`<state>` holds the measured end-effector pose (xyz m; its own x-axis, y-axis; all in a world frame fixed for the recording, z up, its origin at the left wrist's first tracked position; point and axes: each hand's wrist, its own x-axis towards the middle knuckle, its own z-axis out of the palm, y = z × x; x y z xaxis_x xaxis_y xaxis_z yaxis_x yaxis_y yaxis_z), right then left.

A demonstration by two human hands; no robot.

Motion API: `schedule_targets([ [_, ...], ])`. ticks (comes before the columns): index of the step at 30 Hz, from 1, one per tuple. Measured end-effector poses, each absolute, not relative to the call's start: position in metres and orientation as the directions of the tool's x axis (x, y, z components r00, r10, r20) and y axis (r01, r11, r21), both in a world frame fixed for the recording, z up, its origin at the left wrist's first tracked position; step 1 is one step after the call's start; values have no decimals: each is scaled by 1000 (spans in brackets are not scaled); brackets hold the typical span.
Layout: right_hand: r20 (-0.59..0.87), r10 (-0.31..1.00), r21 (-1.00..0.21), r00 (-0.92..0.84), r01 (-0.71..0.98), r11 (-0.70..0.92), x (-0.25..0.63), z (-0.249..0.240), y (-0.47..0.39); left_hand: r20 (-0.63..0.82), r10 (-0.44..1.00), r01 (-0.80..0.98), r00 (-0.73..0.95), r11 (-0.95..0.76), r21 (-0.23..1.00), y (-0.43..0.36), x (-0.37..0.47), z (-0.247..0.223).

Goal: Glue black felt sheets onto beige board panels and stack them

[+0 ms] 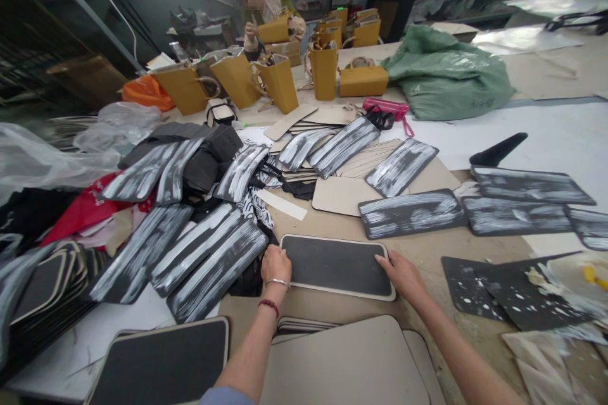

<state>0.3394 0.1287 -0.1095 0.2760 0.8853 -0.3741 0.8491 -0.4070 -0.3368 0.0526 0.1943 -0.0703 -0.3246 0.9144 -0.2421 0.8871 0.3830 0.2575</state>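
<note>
A dark rectangular panel [337,266] with a beige rim lies flat on the worktable in front of me. My left hand [276,266] is closed at its left end, the fingers curled at the edge. At the opposite end my right hand [398,269] pinches the right edge between thumb and fingers. Close by are dark pieces streaked with white, one [411,214] just beyond the panel and another [218,269] left of my left hand. Nearer to me are large beige panels [342,361] in a stack and a dark panel [164,361] with a beige rim.
Yellow bags [278,83] stand across the far side, where a person [270,3] handles another one. A green sack [451,73] sits at the back right. Glue-spotted dark sheets [517,291] lie at right, and a black tool [498,150] rests beyond them.
</note>
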Motion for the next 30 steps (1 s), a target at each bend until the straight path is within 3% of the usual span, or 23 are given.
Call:
schedule_targets([
  [9, -371, 880, -321, 296, 848, -421, 337, -108, 129, -210, 929, 914, -304, 347, 212, 196, 50, -75],
  [15, -385, 869, -315, 311, 841, -440, 334, -100, 131, -108, 970, 952, -218, 236, 196, 191, 49, -74],
  [17, -383, 868, -311, 316, 841, -443, 332, -98, 131, -44, 993, 977, -108, 114, 178, 188, 51, -77],
  [21, -377, 870, -303, 318, 845, -440, 333, -96, 131, 96, 945, 938, 313, -323, 125, 181, 54, -94],
  [24, -370, 864, -279, 341, 846, -454, 332, -90, 127, 108, 899, 895, 424, -434, 98, 177, 54, -107],
  [27, -245, 889, -220, 387, 871, -440, 317, -76, 126, 107, 901, 898, 421, -430, 89, 175, 53, -112],
  [30, -14, 991, -257, 131, 958, -130, 281, -68, 133, 103, 896, 895, 431, -440, 80, 175, 53, -113],
])
